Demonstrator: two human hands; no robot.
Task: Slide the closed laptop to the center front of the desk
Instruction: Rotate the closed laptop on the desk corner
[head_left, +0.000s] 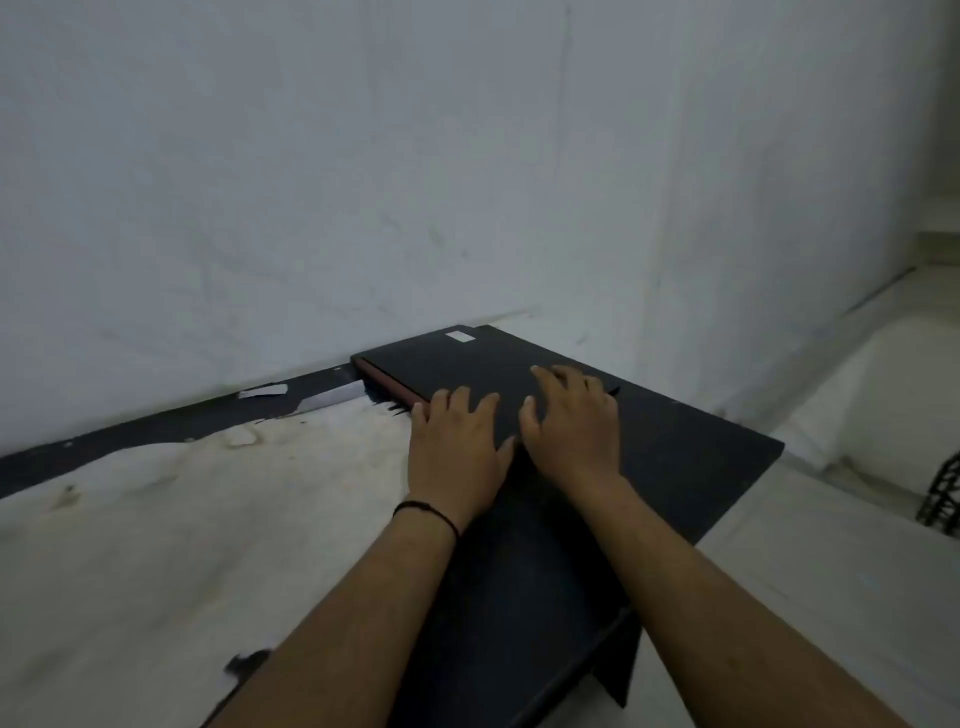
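Observation:
A closed black laptop (467, 364) with a reddish side edge and a small white sticker lies at the back right corner of the desk (691, 462), close to the wall. My left hand (454, 447) rests palm down on the laptop's near left edge, fingers spread. My right hand (571, 421) lies flat on the lid beside it, fingers spread toward the wall. Neither hand curls around the laptop. A thin black band circles my left wrist.
The desk's dark top is partly covered by a worn, torn whitish sheet (182, 519) on the left. A pale wall (363, 182) stands right behind the desk. The desk's right edge drops to a light floor (831, 571); a black object (943, 499) stands at the far right.

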